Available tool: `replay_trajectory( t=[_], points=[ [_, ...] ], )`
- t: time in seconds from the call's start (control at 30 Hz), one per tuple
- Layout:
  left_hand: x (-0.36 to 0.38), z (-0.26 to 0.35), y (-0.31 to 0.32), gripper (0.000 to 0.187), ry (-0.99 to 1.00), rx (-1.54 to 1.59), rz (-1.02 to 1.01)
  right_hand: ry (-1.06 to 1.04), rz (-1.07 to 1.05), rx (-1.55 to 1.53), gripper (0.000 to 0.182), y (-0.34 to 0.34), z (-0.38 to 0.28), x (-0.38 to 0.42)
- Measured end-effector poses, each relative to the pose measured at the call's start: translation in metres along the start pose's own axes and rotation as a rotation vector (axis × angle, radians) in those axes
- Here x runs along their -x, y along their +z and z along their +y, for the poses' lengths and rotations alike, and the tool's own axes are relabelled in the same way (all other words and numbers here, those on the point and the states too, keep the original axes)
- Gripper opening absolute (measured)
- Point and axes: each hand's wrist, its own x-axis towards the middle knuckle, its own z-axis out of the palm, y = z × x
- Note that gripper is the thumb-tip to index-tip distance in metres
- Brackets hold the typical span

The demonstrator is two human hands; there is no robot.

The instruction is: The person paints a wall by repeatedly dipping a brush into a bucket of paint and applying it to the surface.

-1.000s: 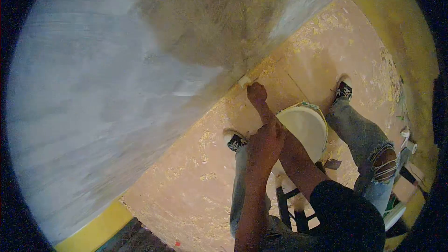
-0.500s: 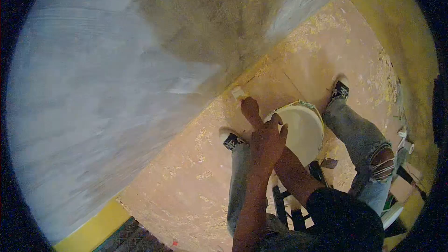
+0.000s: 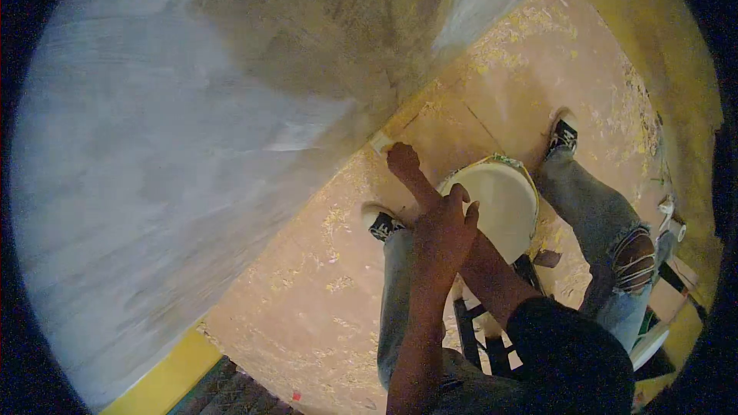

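- black frame point(image 3: 492, 342): nearest, btwn the person's jeans-clad legs.
- l. hand point(image 3: 446, 230): crosses over r. forearm point(image 3: 492, 269); fingers bent, gap btwn thumb & index finger; contact w/ forearm can't be confirmed.
- round pale bucket point(image 3: 500, 204): just beside the crossed forearms, btwn l. shoe point(image 3: 384, 226) & r. shoe point(image 3: 563, 135).
- r. hand point(image 3: 403, 160): beyond bucket, closed on pale tool point(image 3: 380, 143); exact finger placement too small to tell.
- pale tool: at seam of floor point(image 3: 307, 277) & wall point(image 3: 154, 161); tip contact unclear.
- wall: farthest, bluish-gray w/ large brown patch point(image 3: 323, 31); floor alongside flecked yellow.
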Motion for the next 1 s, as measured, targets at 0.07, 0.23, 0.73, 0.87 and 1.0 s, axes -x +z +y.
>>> replay_trajectory(
  t=[0.07, 0.23, 0.73, 0.87, 1.0],
  points=[
    [-0.001, 0.004, -0.004, 0.021, 0.014, -0.046, -0.002, 0.06, 0.146, -0.035, 0.023, -0.026, -0.024, -0.004],
    [0.002, 0.006, -0.008, 0.021, 0.051, 0.059, 0.045, -0.026, 0.026, -0.001, 0.024, -0.036, -0.021, 0.027],
    [0.0, -0.006, 0.004, 0.022, 0.102, -0.02, 0.055, -0.129, 0.024, 0.058, 0.029, 0.081, -0.001, 0.02],
    [0.003, -0.014, 0.006, 0.024, 0.115, 0.005, 0.093, -0.062, -0.005, -0.072, 0.029, -0.015, -0.067, 0.023],
    [0.005, -0.007, -0.001, 0.026, 0.14, -0.083, 0.122, -0.099, 0.134, -0.132, 0.029, 0.063, -0.034, 0.044]
  ],
)
